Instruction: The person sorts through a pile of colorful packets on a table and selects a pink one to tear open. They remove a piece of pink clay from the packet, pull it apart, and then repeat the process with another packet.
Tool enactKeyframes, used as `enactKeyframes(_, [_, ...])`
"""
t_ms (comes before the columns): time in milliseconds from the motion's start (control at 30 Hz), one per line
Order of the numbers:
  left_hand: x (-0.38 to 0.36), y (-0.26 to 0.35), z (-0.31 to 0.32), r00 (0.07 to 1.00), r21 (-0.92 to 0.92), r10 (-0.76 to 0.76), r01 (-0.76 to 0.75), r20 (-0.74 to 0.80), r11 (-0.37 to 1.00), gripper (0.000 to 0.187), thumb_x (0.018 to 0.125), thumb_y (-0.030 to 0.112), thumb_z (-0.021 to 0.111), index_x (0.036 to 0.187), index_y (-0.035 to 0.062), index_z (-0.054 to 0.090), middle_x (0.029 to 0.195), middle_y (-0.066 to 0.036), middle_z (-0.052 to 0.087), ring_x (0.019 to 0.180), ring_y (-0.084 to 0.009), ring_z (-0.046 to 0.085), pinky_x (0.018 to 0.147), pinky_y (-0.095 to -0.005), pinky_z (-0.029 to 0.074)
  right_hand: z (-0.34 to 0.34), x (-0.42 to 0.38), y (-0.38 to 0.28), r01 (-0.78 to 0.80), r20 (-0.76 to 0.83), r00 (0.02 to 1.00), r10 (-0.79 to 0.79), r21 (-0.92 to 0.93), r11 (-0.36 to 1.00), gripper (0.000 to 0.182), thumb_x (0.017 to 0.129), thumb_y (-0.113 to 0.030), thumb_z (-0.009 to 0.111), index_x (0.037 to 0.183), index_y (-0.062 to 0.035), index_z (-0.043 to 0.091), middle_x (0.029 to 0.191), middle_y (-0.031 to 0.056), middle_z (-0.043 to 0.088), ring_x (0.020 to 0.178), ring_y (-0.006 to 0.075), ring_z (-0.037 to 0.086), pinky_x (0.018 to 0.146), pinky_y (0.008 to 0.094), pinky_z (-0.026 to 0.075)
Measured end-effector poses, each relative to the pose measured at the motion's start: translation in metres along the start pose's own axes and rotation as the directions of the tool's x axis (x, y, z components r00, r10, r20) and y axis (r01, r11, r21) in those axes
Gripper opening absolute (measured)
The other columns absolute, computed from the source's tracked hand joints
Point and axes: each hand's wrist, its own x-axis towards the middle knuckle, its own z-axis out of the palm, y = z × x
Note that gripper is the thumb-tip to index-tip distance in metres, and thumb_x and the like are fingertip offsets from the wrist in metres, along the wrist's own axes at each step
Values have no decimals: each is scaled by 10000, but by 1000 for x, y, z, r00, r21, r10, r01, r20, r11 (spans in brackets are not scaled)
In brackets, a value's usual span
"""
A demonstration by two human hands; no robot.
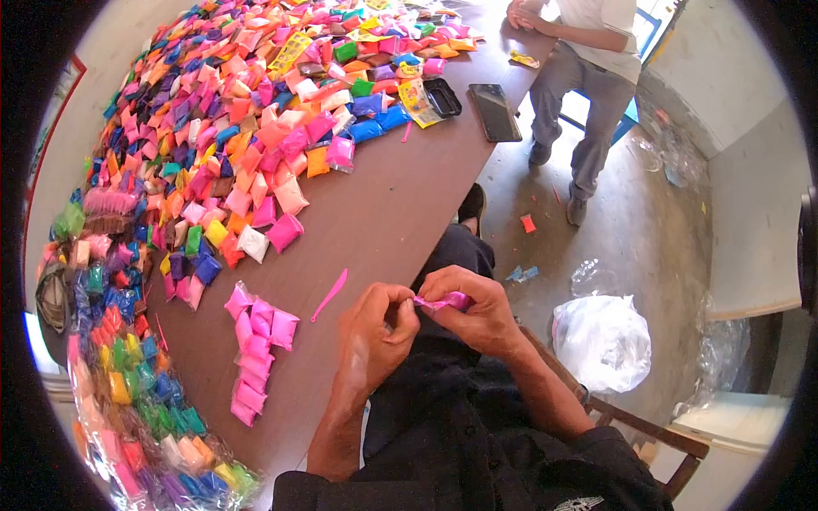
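A small pink packet (pixel 456 300) is pinched in front of my chest, at the table's edge. My right hand (pixel 477 311) grips its body, fingers curled round it. My left hand (pixel 379 324) has thumb and fingers closed on the packet's near end; the fingertips partly hide that end. On the table to the left of my hands lies a pink plastic modelling tool (pixel 331 295). Farther left, several shiny pink packets (pixel 254 358) lie together in a bent strip.
A large heap of coloured packets (pixel 239 128) covers the far and left table (pixel 400 204). A phone (pixel 494 112) and black tray (pixel 443 98) lie near the edge. Another person (pixel 588 77) stands opposite. A white plastic bag (pixel 601 342) sits on the floor beside a wooden chair (pixel 652 434).
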Motion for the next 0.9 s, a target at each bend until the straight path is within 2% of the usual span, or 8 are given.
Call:
enactKeyframes(100, [4, 1, 9, 1000, -47, 1, -3, -26, 999, 72, 938, 42, 695, 1001, 11, 677, 856, -95, 701, 717, -172, 691, 663, -310, 551, -4, -4, 4, -38, -39, 998, 42, 92, 995, 153, 882, 94, 721, 993, -8, 697, 1085, 76, 701, 986, 138, 645, 864, 285, 507])
enactKeyframes(167, [8, 4, 13, 990, -174, -131, 139, 59, 975, 66, 954, 51, 687, 1003, 7, 683, 828, -62, 694, 701, -132, 671, 643, -287, 537, -10, -6, 2, -83, -51, 995, 90, 137, 987, 148, 890, 96, 721, 997, -3, 696, 1088, 75, 698, 982, 136, 643, 866, 284, 507])
enactKeyframes(267, [15, 10, 13, 937, -289, -252, 318, 243, 903, 65, 977, 63, 672, 1001, 4, 686, 792, -18, 671, 676, -77, 633, 605, -253, 506, -27, -11, 9, -129, -58, 989, 135, 108, 986, 182, 894, -25, 788, 1050, -15, 697, 1075, 35, 705, 959, 98, 650, 844, 255, 531])
enactKeyframes(500, [18, 14, 24, 809, -496, -312, 561, 498, 663, 106, 964, 127, 671, 993, 26, 684, 798, 0, 650, 636, -60, 566, 544, -223, 454, -51, -13, 0, -202, -134, 965, 225, 166, 965, 330, 897, -65, 815, 1172, -26, 637, 1116, 68, 683, 1003, 137, 675, 863, 289, 583])
enactKeyframes(567, [17, 14, 30, 807, -495, -296, 558, 511, 666, 123, 961, 144, 677, 997, 27, 687, 804, 3, 648, 637, -58, 560, 542, -221, 442, -52, -18, 6, -231, -147, 947, 286, 308, 923, 348, 902, -98, 828, 1183, -30, 635, 1106, 56, 675, 975, 128, 676, 833, 277, 584])
enactKeyframes(700, [15, 11, 34, 829, -461, -262, 506, 495, 729, 138, 955, 150, 687, 1018, 28, 694, 786, 15, 634, 634, -57, 548, 547, -223, 427, -54, -20, 3, -269, -170, 932, 320, 267, 926, 362, 898, -136, 837, 1187, -34, 644, 1052, 25, 671, 911, 98, 660, 779, 255, 568])
enactKeyframes(800, [15, 7, 29, 817, -448, -226, 496, 530, 743, 142, 986, 117, 685, 1065, 1, 713, 876, 12, 679, 747, -36, 582, 662, -212, 462, -53, -20, 1, -274, -187, 932, 311, 201, 941, 330, 888, -136, 825, 1157, -28, 668, 1020, 1, 675, 894, 74, 637, 785, 253, 550])
enactKeyframes(900, [15, 3, 28, 845, -382, -212, 428, 491, 819, 135, 972, 113, 708, 1034, -4, 735, 853, 19, 678, 758, -38, 591, 670, -212, 465, -53, -18, -2, -283, -197, 932, 303, 124, 951, 325, 879, -147, 829, 1142, -23, 685, 1012, -3, 682, 883, 70, 629, 783, 254, 545])
